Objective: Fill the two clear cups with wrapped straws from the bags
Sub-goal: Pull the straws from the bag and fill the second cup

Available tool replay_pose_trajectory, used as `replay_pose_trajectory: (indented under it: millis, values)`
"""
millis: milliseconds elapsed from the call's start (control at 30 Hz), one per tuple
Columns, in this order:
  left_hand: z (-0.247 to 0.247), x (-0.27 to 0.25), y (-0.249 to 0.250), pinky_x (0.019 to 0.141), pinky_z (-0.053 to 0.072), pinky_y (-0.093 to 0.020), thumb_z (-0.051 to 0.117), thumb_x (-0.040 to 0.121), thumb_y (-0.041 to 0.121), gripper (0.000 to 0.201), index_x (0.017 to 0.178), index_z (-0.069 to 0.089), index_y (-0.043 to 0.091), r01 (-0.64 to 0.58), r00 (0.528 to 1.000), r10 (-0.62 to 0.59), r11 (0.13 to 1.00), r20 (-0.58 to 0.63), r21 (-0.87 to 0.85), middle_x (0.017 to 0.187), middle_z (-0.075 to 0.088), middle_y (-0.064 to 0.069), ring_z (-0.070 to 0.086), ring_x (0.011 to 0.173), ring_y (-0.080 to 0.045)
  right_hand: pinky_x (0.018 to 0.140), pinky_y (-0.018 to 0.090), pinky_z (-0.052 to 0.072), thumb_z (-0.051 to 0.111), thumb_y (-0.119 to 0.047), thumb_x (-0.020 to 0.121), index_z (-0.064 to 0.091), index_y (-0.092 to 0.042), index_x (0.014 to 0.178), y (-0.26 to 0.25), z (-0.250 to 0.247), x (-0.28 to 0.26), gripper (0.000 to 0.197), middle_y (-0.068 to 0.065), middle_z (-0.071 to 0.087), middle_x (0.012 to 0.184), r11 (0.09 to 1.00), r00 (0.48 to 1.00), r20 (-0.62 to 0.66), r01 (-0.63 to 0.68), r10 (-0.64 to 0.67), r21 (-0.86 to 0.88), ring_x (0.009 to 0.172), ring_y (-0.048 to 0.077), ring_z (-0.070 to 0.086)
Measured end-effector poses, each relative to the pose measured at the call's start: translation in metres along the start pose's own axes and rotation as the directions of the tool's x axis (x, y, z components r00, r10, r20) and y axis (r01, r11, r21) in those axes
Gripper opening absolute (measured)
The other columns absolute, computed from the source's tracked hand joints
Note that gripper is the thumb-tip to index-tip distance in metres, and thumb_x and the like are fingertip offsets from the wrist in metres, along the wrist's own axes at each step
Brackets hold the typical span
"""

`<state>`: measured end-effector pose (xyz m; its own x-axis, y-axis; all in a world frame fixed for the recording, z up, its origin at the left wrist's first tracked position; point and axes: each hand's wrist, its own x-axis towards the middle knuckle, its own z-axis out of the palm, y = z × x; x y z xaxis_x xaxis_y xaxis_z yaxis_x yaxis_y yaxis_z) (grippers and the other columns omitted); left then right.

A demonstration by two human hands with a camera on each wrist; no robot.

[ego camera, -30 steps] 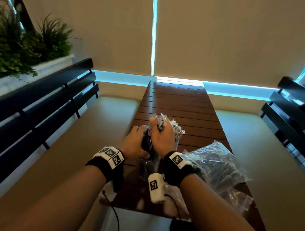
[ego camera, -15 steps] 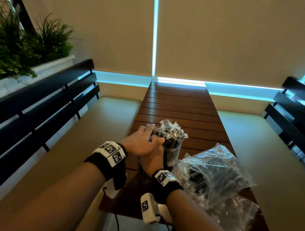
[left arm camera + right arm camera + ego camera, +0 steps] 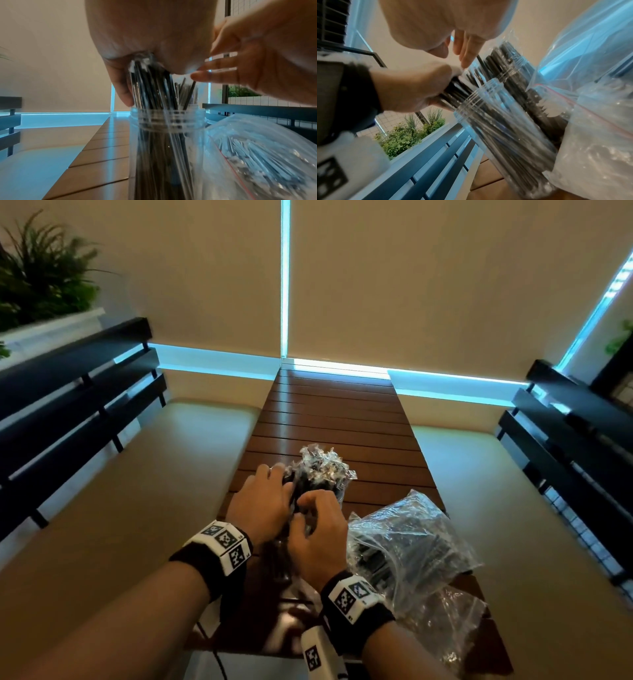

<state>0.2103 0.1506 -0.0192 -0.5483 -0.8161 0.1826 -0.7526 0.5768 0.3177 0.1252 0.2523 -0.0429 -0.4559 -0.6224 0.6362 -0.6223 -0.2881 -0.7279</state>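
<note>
Two clear cups stand on the wooden table (image 3: pixel 335 412). The far cup (image 3: pixel 337 491) is packed with black wrapped straws (image 3: pixel 322 467). My left hand (image 3: pixel 260 501) grips a bundle of wrapped straws (image 3: pixel 150 88) that stands in the near cup (image 3: pixel 168 119), just above its threaded rim. My right hand (image 3: pixel 318 532) hovers beside it, with straight fingers (image 3: pixel 219 75) touching the tops of loose straws in that cup. In the right wrist view the near cup (image 3: pixel 496 121) leans in front of the far cup (image 3: pixel 513 65). From the head view my hands hide the near cup.
A clear zip bag (image 3: pixel 411 539) with more wrapped straws lies right of the cups, touching them, and a second crumpled bag (image 3: pixel 452 621) lies nearer me. Cushioned benches with black slatted backs (image 3: pixel 78 405) flank the narrow table. Its far half is bare wood.
The straw bundle has gone down into the near cup. My right hand left the cup's side and rose next to the left hand, which now grips the bundle from the top.
</note>
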Motion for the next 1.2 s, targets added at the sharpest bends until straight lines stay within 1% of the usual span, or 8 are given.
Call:
replay_pose_trajectory:
  millis: [200,300,433,567,767,933,1067,1200]
  values:
    - [-0.010,0.000,-0.001,0.094,0.050,-0.052,0.024,0.095,0.066,0.067,0.148,0.023,0.025,0.044,0.997,-0.042,0.998,0.057,-0.037,0.140,0.040,-0.010,0.051,0.121,-0.032,0.053,0.019,0.034,0.052,0.003,0.071,0.046,-0.017,0.068,0.024,-0.042,0.001,0.021,-0.006,0.045,0.066,0.991,0.997,0.078,0.013,-0.003,-0.130,0.059,0.010,0.041]
    - [-0.031,-0.007,0.010,0.103,0.043,-0.051,0.028,0.093,0.072,0.074,0.149,0.028,0.023,0.019,0.985,-0.024,0.999,-0.170,-0.029,0.144,0.036,-0.009,0.040,0.130,-0.027,0.060,0.021,0.041,0.049,-0.007,0.073,0.044,-0.023,0.068,0.057,-0.070,-0.004,0.018,-0.006,0.048,0.067,0.940,0.939,0.311,-0.033,0.145,-0.340,0.060,0.007,0.042]
    - [-0.045,-0.025,0.040,0.064,0.049,-0.027,0.051,0.094,0.043,0.028,0.102,0.059,0.017,-0.358,0.818,0.333,0.933,-0.469,0.037,0.097,0.055,-0.001,0.051,0.080,-0.012,0.071,0.034,0.051,0.048,-0.005,0.081,0.059,-0.014,0.083,0.071,-0.092,-0.001,0.015,0.004,0.063,0.087,0.745,0.737,0.535,0.064,0.413,-0.664,0.077,0.021,0.058]
    - [-0.013,-0.043,0.067,0.039,0.044,-0.023,0.052,0.097,0.025,0.015,0.087,0.059,0.015,-0.651,0.744,0.665,0.743,-0.063,0.155,0.067,0.055,0.004,0.046,0.044,-0.010,0.080,0.033,0.049,0.048,-0.003,0.090,0.062,-0.011,0.102,0.070,-0.096,0.004,0.020,0.009,0.065,0.107,0.613,0.632,0.627,0.287,0.456,-0.736,0.097,0.026,0.062]
    - [0.050,-0.054,0.089,0.082,0.054,-0.041,0.052,0.094,0.010,0.024,0.115,0.063,0.006,-0.324,0.857,0.206,0.928,0.473,0.183,0.114,0.064,-0.016,0.067,0.103,-0.036,0.085,0.037,0.050,0.046,0.003,0.093,0.057,-0.005,0.117,0.063,-0.101,0.010,0.028,0.014,0.060,0.120,0.538,0.573,0.683,0.436,0.452,-0.722,0.109,0.031,0.060]
    - [0.104,-0.046,0.086,0.082,0.054,-0.040,0.049,0.083,0.041,0.065,0.142,0.037,0.019,0.108,0.856,-0.063,0.993,0.513,-0.058,0.114,0.067,-0.015,0.067,0.103,-0.035,0.083,0.039,0.049,0.047,0.005,0.092,0.057,-0.002,0.117,0.063,-0.106,0.015,0.028,0.016,0.060,0.120,0.514,0.511,0.711,0.491,0.483,-0.703,0.109,0.034,0.060]
    - [0.117,-0.032,0.094,0.085,0.052,-0.036,0.051,0.091,0.032,0.039,0.123,0.060,0.012,0.270,0.848,-0.166,0.952,0.504,-0.141,0.119,0.068,-0.016,0.066,0.107,-0.034,0.087,0.043,0.050,0.047,0.007,0.090,0.059,0.000,0.111,0.074,-0.109,0.017,0.025,0.018,0.061,0.115,0.568,0.451,0.745,0.483,0.491,-0.666,0.107,0.037,0.060]
    - [0.110,-0.018,0.114,0.084,0.046,-0.034,0.044,0.098,0.017,0.018,0.097,0.062,0.012,0.225,0.917,-0.091,0.922,0.389,-0.316,0.110,0.065,-0.016,0.061,0.105,-0.033,0.095,0.037,0.044,0.043,0.004,0.093,0.050,0.000,0.126,0.083,-0.117,0.024,0.034,0.017,0.054,0.127,0.550,0.484,0.730,0.481,0.483,-0.683,0.116,0.031,0.054]
